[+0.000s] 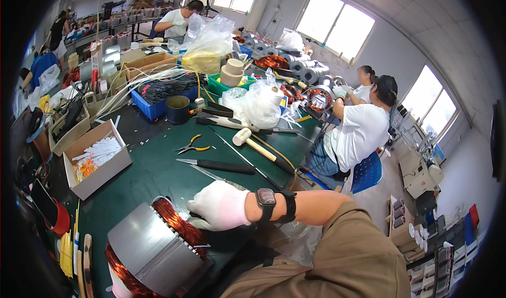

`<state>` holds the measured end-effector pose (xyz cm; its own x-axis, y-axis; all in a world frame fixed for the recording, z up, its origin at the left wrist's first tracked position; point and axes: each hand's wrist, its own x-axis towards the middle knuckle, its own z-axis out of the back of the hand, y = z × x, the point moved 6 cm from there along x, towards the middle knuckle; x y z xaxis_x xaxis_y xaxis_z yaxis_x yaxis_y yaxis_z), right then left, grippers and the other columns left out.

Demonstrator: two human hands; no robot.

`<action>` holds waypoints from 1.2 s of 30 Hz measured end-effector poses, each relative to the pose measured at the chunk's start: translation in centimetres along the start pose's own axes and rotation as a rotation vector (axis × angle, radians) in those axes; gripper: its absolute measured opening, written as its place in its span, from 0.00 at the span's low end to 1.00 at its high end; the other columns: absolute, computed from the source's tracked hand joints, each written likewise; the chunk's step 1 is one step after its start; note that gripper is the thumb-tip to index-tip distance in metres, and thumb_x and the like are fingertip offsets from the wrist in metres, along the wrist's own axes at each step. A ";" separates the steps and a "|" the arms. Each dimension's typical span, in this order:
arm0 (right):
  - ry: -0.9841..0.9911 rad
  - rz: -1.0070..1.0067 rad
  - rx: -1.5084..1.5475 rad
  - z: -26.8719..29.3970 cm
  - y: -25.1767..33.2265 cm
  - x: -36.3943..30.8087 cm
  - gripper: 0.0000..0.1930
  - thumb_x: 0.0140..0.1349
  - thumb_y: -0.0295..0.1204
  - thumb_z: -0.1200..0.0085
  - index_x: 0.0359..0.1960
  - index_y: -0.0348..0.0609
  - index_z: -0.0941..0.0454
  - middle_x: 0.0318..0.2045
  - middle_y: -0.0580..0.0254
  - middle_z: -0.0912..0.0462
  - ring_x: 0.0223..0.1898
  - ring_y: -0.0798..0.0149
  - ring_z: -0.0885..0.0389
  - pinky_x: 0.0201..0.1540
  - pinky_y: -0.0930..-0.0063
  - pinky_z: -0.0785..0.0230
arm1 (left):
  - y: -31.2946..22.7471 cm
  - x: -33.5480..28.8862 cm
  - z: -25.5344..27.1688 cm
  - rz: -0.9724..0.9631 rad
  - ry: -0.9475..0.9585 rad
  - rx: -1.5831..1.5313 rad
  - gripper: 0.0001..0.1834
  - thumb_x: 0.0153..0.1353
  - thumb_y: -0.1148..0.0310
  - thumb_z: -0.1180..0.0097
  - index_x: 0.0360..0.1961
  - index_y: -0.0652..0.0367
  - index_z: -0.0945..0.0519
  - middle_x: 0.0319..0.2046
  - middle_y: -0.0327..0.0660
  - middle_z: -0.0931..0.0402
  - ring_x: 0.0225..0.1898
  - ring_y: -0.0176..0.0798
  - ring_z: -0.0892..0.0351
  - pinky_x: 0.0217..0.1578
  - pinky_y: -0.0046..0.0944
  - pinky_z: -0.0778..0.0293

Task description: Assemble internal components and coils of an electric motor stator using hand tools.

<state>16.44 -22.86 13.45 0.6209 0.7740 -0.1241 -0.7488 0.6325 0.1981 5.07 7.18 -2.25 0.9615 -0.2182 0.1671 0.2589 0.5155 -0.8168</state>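
A grey metal motor stator (153, 245) with copper wire windings (176, 221) at its ends lies on its side on the green-topped table, close to me. My right hand (219, 206), in a white glove with a pink cuff, is beside the far-right winding. Its fingers are curled in toward the copper; what they grip, if anything, is hidden. Of my left hand (118, 286), only a bit of gloved pink and white shows at the stator's lower left, next to the near winding; its fingers are hidden. A black-handled knife (221, 166) lies just beyond my right hand.
Pliers (193, 146), a mallet (258, 148) and a metal rod lie farther back. An open cardboard box (103, 161) of white and orange strips stands at left, near a red cup (58, 219). Co-workers sit at right (358, 129) and at the back (176, 24).
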 end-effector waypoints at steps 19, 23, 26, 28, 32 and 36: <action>0.035 -0.025 -0.075 0.1 1.5 0.6 0.14 0.62 0.39 0.43 0.32 0.40 0.16 0.27 0.44 0.15 0.32 0.40 0.14 0.38 0.51 0.21 | -3.4 1.6 0.3 -0.038 -0.205 -0.265 0.23 0.75 0.68 0.50 0.67 0.66 0.32 0.60 0.43 0.25 0.59 0.37 0.24 0.60 0.39 0.26; 0.030 0.042 -0.072 0.1 1.9 1.6 0.08 0.57 0.32 0.41 0.36 0.45 0.14 0.29 0.46 0.14 0.33 0.41 0.14 0.37 0.52 0.21 | -2.1 -0.1 -1.2 0.207 -0.268 -0.949 0.30 0.69 0.74 0.45 0.70 0.68 0.36 0.66 0.49 0.28 0.67 0.44 0.27 0.66 0.43 0.30; 0.049 -0.034 -0.097 -0.4 2.3 0.7 0.12 0.54 0.36 0.34 0.39 0.49 0.15 0.29 0.50 0.13 0.32 0.43 0.13 0.36 0.54 0.20 | -3.3 1.9 -0.4 -0.004 -0.237 -0.408 0.33 0.60 0.78 0.46 0.69 0.69 0.33 0.60 0.60 0.24 0.63 0.59 0.24 0.66 0.47 0.31; -0.008 -0.092 -0.057 1.4 2.6 -1.2 0.14 0.53 0.34 0.32 0.40 0.44 0.16 0.28 0.47 0.14 0.33 0.43 0.13 0.37 0.53 0.20 | -6.2 3.1 1.1 -0.114 -0.254 -0.286 0.31 0.61 0.74 0.45 0.67 0.66 0.31 0.57 0.61 0.24 0.61 0.61 0.24 0.63 0.50 0.29; -0.187 -0.245 0.447 -1.6 -2.1 -1.8 0.15 0.58 0.24 0.34 0.48 0.37 0.16 0.41 0.58 0.10 0.42 0.59 0.11 0.47 0.64 0.20 | -5.7 1.9 1.2 -0.092 -0.321 -0.355 0.22 0.60 0.73 0.46 0.56 0.66 0.29 0.48 0.62 0.23 0.54 0.67 0.24 0.57 0.56 0.27; -0.121 -0.215 0.321 -1.4 -3.3 -3.6 0.23 0.61 0.23 0.36 0.60 0.38 0.23 0.56 0.53 0.16 0.58 0.62 0.18 0.60 0.61 0.27 | -5.1 1.9 1.2 -0.085 -0.324 -0.357 0.20 0.60 0.74 0.46 0.55 0.65 0.28 0.45 0.60 0.23 0.52 0.66 0.24 0.55 0.56 0.27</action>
<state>16.39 -27.68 11.92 0.7928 0.6037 -0.0839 -0.5001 0.7230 0.4765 5.68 5.16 2.94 0.9320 0.0514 0.3587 0.3448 0.1782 -0.9216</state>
